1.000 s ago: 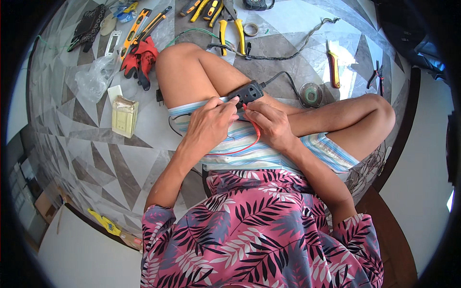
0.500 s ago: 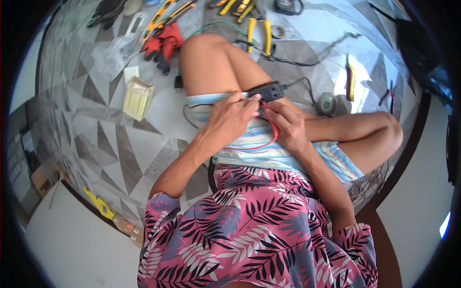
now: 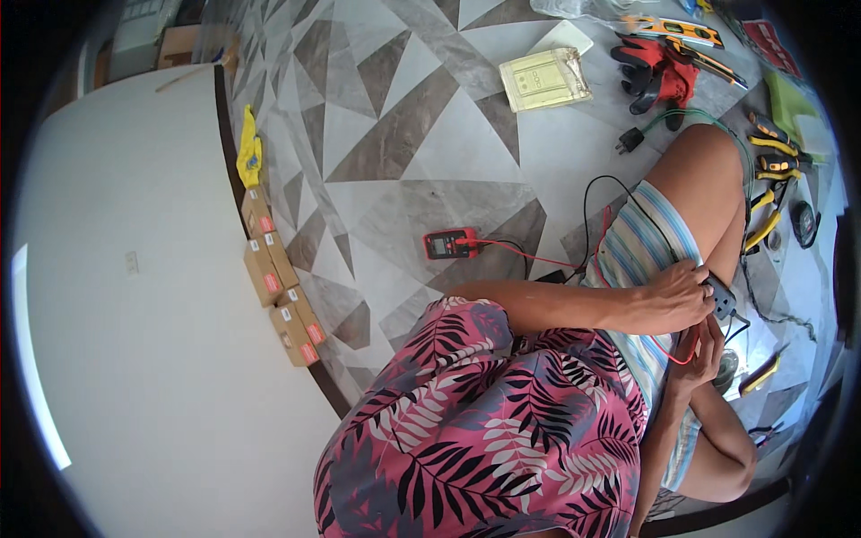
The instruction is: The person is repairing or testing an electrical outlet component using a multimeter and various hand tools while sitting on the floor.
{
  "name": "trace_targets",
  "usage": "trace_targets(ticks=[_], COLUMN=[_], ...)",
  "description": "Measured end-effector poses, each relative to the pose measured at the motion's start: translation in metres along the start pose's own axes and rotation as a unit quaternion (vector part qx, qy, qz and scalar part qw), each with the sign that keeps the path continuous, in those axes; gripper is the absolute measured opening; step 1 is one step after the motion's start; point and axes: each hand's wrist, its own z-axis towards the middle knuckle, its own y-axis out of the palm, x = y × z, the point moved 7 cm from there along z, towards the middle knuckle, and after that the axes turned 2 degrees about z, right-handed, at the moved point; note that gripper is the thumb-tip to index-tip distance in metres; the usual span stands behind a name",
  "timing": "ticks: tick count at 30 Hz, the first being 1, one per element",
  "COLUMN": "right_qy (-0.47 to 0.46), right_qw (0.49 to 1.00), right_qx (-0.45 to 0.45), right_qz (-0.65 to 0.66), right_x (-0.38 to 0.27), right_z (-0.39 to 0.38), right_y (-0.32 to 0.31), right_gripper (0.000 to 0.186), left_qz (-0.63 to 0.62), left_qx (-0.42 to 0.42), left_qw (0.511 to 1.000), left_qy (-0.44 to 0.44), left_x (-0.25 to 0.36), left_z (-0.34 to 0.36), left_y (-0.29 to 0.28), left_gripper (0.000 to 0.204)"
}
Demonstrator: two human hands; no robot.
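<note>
A black extension socket point(image 3: 721, 297) rests over my lap at the right. My left hand point(image 3: 674, 298) is closed at its near edge, with the fingertips against it. A black test lead point(image 3: 587, 208) loops over my shorts toward this hand; its end is hidden there. Just below, my right hand point(image 3: 705, 351) pinches a red test probe, mostly covered by the fingers, close to the socket. Its red lead point(image 3: 677, 359) curves beneath the hands. On the floor to the left lies a red and black multimeter point(image 3: 451, 244) with leads plugged in.
Small brown boxes point(image 3: 285, 305) and a yellow bag point(image 3: 250, 148) line the wall at left. A yellowish package point(image 3: 547, 81), red-black gloves point(image 3: 659, 73), a black plug point(image 3: 630, 140), pliers point(image 3: 762, 224) and a yellow-handled tool point(image 3: 762, 372) lie on the tiled floor.
The view has swung left, so my hands and lap now appear farther right and the multimeter and boxes show. Both hands stay at the socket with the red probe in the right.
</note>
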Motion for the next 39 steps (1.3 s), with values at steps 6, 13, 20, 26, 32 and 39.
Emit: trace_targets(ticks=[6, 13, 20, 26, 32, 39], right_qy=[-0.002, -0.005, -0.013, -0.018, 0.050, 0.065], right_qw=[1.000, 1.000, 1.000, 0.996, 0.996, 0.996], right_qx=[0.001, 0.022, 0.024, 0.084, 0.008, -0.045], right_qz=[-0.010, -0.018, -0.010, 0.021, 0.071, 0.040], right_x=[0.000, -0.001, -0.022, -0.023, -0.007, -0.011], right_z=[-0.001, 0.001, 0.028, 0.039, 0.050, 0.070], right_y=[0.002, -0.006, -0.011, -0.024, -0.018, -0.010], right_gripper=[0.032, 0.034, 0.029, 0.028, 0.020, 0.018], left_qz=[-0.028, -0.010, -0.078, -0.040, -0.046, -0.013], left_qx=[0.000, 0.020, -0.010, -0.071, -0.072, -0.066], left_qw=[1.000, 1.000, 0.997, 0.996, 0.996, 0.997], left_qy=[0.006, 0.019, 0.011, 0.029, 0.027, 0.032], left_x=[-0.003, 0.001, -0.012, -0.008, -0.002, -0.005], left_z=[0.000, 0.005, 0.001, 0.003, 0.004, 0.004], left_y=[-0.002, 0.001, -0.016, -0.020, -0.018, -0.016], left_gripper=[0.018, 0.016, 0.014, 0.030, 0.024, 0.026])
